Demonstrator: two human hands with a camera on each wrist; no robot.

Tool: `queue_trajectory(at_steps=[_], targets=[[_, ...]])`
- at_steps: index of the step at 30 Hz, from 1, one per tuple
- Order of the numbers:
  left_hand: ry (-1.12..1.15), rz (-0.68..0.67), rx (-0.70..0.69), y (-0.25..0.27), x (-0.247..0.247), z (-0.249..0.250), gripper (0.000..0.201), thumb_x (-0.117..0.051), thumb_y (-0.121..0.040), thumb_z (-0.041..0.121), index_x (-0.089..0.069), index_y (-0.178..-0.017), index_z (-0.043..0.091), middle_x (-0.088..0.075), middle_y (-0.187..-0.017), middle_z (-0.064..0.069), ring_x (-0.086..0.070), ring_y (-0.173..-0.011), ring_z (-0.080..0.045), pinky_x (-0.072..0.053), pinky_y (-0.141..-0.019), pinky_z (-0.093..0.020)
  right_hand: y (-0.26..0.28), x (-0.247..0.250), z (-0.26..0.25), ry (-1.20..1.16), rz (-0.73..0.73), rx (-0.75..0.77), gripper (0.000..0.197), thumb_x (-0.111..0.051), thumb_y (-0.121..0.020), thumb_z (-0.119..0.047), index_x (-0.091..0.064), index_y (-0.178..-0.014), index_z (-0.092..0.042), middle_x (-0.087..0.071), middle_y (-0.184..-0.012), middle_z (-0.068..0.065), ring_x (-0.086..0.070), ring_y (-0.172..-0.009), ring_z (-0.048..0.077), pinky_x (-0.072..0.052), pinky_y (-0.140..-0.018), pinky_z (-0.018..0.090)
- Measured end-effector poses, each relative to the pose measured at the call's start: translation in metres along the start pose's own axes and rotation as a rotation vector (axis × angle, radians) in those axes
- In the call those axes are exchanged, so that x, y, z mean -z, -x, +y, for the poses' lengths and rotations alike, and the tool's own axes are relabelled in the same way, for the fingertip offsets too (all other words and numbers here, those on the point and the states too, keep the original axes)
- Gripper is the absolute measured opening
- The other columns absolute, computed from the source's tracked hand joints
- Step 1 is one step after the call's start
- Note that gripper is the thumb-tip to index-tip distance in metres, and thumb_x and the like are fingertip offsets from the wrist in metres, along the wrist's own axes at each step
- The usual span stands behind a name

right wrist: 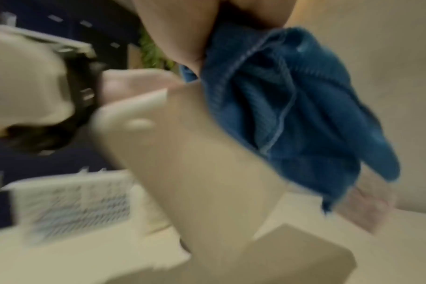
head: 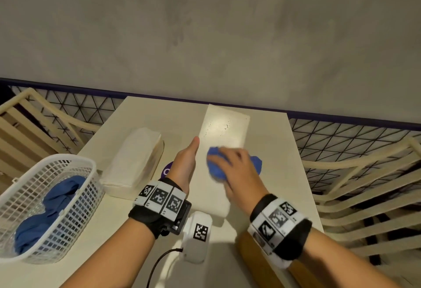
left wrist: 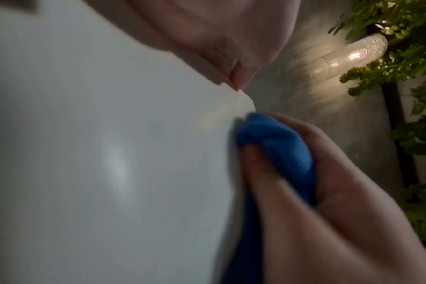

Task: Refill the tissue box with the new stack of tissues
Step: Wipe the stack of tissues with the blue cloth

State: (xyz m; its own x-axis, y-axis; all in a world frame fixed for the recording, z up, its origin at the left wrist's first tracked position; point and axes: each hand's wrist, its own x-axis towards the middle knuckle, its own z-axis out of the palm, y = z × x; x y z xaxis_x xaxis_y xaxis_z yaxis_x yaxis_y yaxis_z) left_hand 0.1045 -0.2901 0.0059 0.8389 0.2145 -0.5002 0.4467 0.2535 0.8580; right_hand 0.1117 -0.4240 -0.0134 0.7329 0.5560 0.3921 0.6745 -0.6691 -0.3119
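A long white tissue box lies on the white table, running away from me. My right hand presses a crumpled blue cloth onto the box's top, fingers curled round it. In the right wrist view the cloth hangs from the palm over the box. My left hand lies flat against the box's left side, thumb pointing forward, fingers mostly hidden. The wrapped stack of tissues rests on the table left of the box, untouched.
A white plastic basket holding blue cloths stands at the table's left front. A white device with a marker and cable sits near the front edge, beside a wooden block. Slatted chairs and a mesh fence flank the table.
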Motion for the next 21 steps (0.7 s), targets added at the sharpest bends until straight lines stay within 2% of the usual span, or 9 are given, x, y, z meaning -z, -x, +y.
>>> queue_trajectory(at_steps=[3, 6, 7, 9, 11, 14, 17, 18, 21], targets=[[0.095, -0.085, 0.005, 0.001, -0.001, 0.007, 0.054, -0.031, -0.093, 0.054, -0.059, -0.114, 0.012, -0.063, -0.112, -0.010, -0.061, -0.098, -0.024, -0.045, -0.086, -0.031, -0.007, 0.001, 0.002, -0.019, -0.114, 0.133, 0.065, -0.061, -0.059, 0.014, -0.058, -0.117, -0.014, -0.060, -0.117, 0.014, -0.053, -0.095, 0.037, -0.053, -0.079, 0.046], [0.126, -0.112, -0.029, 0.001, -0.003, 0.009, 0.069, -0.025, -0.090, 0.063, -0.052, -0.128, 0.012, -0.065, -0.109, -0.011, -0.062, -0.094, -0.024, -0.048, -0.077, -0.032, -0.038, 0.009, 0.008, -0.117, -0.012, -0.090, 0.057, -0.049, -0.081, 0.011, -0.047, -0.131, -0.014, -0.036, -0.139, 0.015, -0.036, -0.122, 0.035, -0.036, -0.105, 0.039], [0.118, -0.114, -0.037, 0.003, -0.003, 0.011, 0.071, -0.023, -0.089, 0.064, -0.053, -0.128, 0.012, -0.066, -0.106, -0.010, -0.063, -0.090, -0.022, -0.048, -0.073, -0.032, -0.047, 0.010, 0.006, -0.153, 0.073, -0.172, 0.053, -0.049, -0.085, 0.007, -0.044, -0.133, -0.014, -0.031, -0.140, 0.017, -0.033, -0.126, 0.033, -0.030, -0.109, 0.032], [0.103, -0.105, -0.053, 0.004, -0.001, 0.011, 0.077, -0.023, -0.085, 0.070, -0.055, -0.126, 0.014, -0.066, -0.111, -0.010, -0.063, -0.094, -0.021, -0.049, -0.078, -0.032, -0.050, 0.011, -0.002, -0.170, 0.149, -0.276, 0.049, -0.049, -0.090, -0.005, -0.039, -0.136, -0.015, -0.028, -0.141, 0.018, -0.032, -0.127, 0.031, -0.031, -0.109, 0.034], [0.088, -0.087, -0.089, 0.000, 0.005, 0.010, 0.079, -0.027, -0.080, 0.075, -0.061, -0.117, 0.013, -0.070, -0.108, -0.007, -0.066, -0.096, -0.016, -0.050, -0.087, -0.028, -0.034, 0.005, -0.019, -0.135, 0.043, -0.175, 0.047, -0.047, -0.093, -0.019, -0.036, -0.138, -0.017, -0.032, -0.141, 0.014, -0.034, -0.125, 0.030, -0.036, -0.105, 0.040], [0.088, -0.090, -0.137, 0.002, 0.012, 0.010, 0.065, -0.021, -0.092, 0.060, -0.062, -0.082, 0.011, -0.072, -0.062, 0.001, -0.070, -0.061, -0.006, -0.054, -0.056, -0.014, -0.013, -0.004, -0.033, -0.129, -0.068, 0.059, 0.045, -0.044, -0.089, -0.031, -0.046, -0.132, -0.016, -0.048, -0.130, 0.017, -0.045, -0.114, 0.034, -0.042, -0.095, 0.043], [0.057, -0.079, -0.202, 0.005, 0.013, 0.008, 0.064, -0.021, -0.093, 0.057, -0.063, -0.109, 0.011, -0.068, -0.101, -0.001, -0.059, -0.099, -0.012, -0.044, -0.089, -0.021, -0.035, -0.005, -0.016, -0.027, -0.003, 0.140, 0.037, -0.054, -0.082, -0.016, -0.058, -0.119, -0.013, -0.058, -0.116, 0.019, -0.058, -0.095, 0.037, -0.052, -0.079, 0.040], [0.069, -0.075, -0.194, 0.007, 0.014, 0.009, 0.064, -0.022, -0.093, 0.058, -0.060, -0.116, 0.012, -0.066, -0.106, -0.001, -0.057, -0.102, -0.013, -0.041, -0.092, -0.025, -0.045, -0.002, -0.012, -0.014, 0.052, 0.108, 0.038, -0.055, -0.080, -0.012, -0.059, -0.117, -0.013, -0.059, -0.115, 0.019, -0.058, -0.092, 0.037, -0.052, -0.077, 0.039], [0.087, -0.104, -0.157, 0.002, 0.019, 0.010, 0.067, -0.023, -0.089, 0.064, -0.066, -0.106, 0.015, -0.074, -0.090, -0.004, -0.066, -0.089, -0.018, -0.049, -0.083, -0.029, -0.058, -0.006, -0.013, -0.033, 0.185, -0.059, 0.038, -0.055, -0.082, -0.007, -0.059, -0.119, -0.012, -0.059, -0.119, 0.016, -0.056, -0.094, 0.037, -0.049, -0.082, 0.039]])
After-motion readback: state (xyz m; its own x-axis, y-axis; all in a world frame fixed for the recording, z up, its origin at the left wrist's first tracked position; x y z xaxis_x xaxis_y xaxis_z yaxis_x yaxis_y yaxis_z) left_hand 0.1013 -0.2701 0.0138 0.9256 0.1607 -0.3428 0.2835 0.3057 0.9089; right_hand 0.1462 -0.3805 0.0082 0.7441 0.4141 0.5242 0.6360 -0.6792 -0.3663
